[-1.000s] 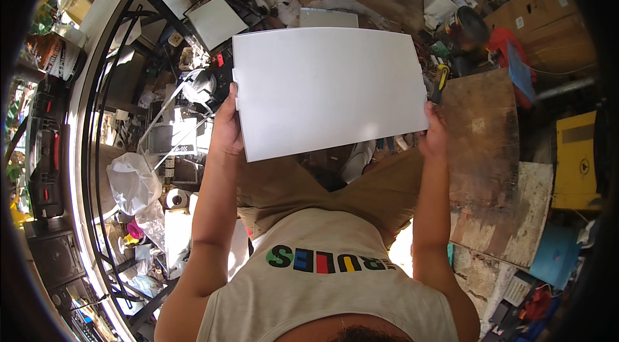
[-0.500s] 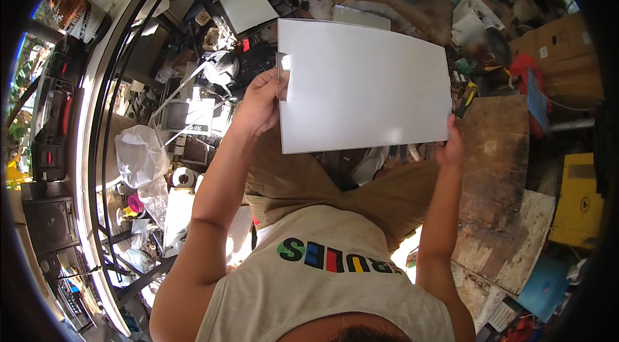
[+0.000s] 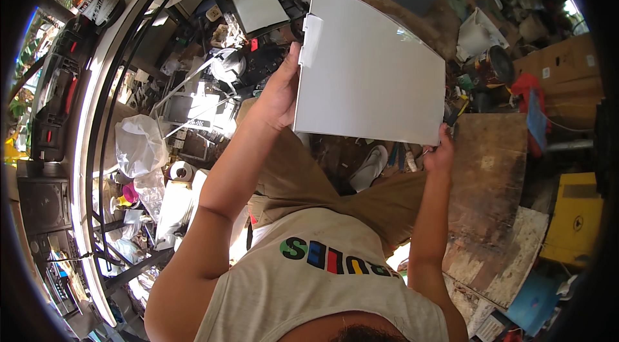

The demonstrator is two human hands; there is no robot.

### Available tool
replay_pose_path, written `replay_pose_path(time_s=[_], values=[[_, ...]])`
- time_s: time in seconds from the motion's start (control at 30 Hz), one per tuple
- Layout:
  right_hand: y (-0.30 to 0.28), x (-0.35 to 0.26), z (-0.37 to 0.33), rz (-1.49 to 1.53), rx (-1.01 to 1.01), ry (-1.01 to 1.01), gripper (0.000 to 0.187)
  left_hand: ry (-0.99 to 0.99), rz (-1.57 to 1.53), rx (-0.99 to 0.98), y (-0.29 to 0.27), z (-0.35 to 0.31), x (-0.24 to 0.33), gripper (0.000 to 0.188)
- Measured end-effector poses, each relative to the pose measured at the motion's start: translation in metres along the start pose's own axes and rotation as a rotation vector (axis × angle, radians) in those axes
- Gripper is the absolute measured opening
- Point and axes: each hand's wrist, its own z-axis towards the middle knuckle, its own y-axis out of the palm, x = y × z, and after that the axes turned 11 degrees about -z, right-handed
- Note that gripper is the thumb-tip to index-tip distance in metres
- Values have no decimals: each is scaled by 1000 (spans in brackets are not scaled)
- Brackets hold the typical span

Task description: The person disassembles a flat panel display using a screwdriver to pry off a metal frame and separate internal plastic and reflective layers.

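A thin white rectangular panel (image 3: 371, 74) is held up in front of me over my lap, its left side raised nearer to me. Small notches or tabs show along its left edge. My left hand (image 3: 281, 95) is closed on that edge, thumb lying along it and the other fingers hidden behind. At the lower right corner my right hand (image 3: 440, 153) pinches the panel between thumb and fingers. A sandal (image 3: 370, 168) on the ground shows below the panel's lower edge.
To the left runs a black metal frame with a pale tabletop (image 3: 90, 129). Another pale panel (image 3: 259, 8) lies among clutter at the far left. Wooden boards (image 3: 487, 174) lie on the right, near a yellow case (image 3: 574, 219), a cardboard box (image 3: 561, 77) and a white bin (image 3: 477, 32).
The panel has tilted, its left side coming up toward me and its right side dropping away. My left hand has moved right and up with it; the right hand has shifted slightly.
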Motion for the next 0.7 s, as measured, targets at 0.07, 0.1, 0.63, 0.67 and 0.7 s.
replay_pose_path(time_s=[0.07,0.1,0.63,0.67,0.7], values=[[5,-4,-4,-7,32,10,27,11,-151,-163,-4,7,-2,78],[1,-3,-3,8,20,15,26,14,-70,-153,-4,10,-1,77],[-26,80,28,292,-265,269,25,4,76,-195,100,50,-11,21],[-17,86,28,239,-261,295,24,62,104,-200,106,53,-16,20],[-4,88,26,188,-254,321,24,105,109,-169,119,48,-18,19]])
